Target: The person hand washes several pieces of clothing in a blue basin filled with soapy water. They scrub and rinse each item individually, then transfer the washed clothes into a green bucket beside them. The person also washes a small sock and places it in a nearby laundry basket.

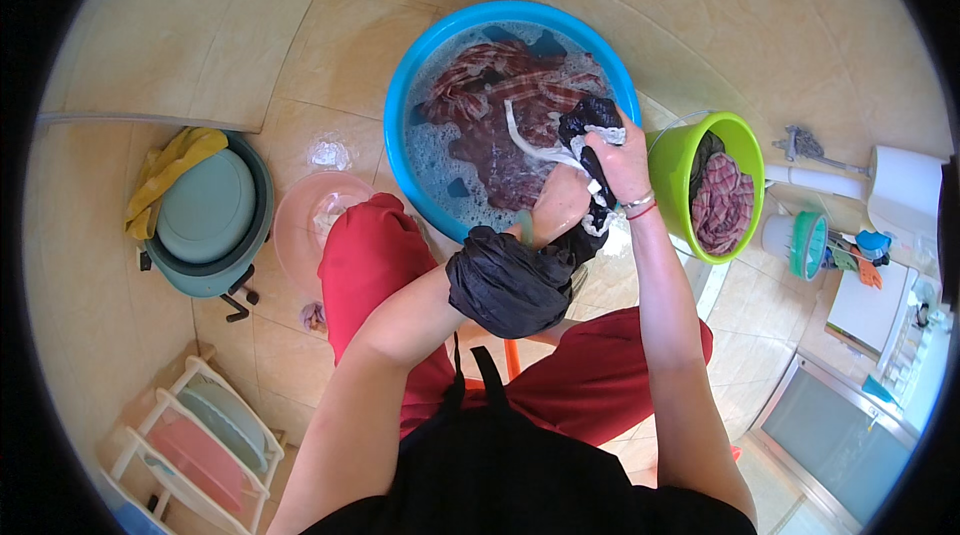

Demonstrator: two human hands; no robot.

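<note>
My right hand (622, 163) is closed round a bunched black garment with white trim (590, 123), held over the right rim of a blue basin (398, 125). Just left of it and lower, my left hand (562, 201) closes on the same garment, its fingers partly hidden by the cloth. More of the black cloth (512, 280) lies draped over my left wrist, beside a pale green bangle (525, 227). A white strip (527, 140) trails from the bunch over the water. Soaking in the sudsy water is red checked cloth (490, 80).
A lime green bucket (676, 185) with checked cloth stands right of the basin. At left are a pink basin (290, 225), stacked grey-green basins (205, 205) with a yellow cloth (180, 170), and a white rack (190, 370). A cabinet (825, 430) stands lower right.
</note>
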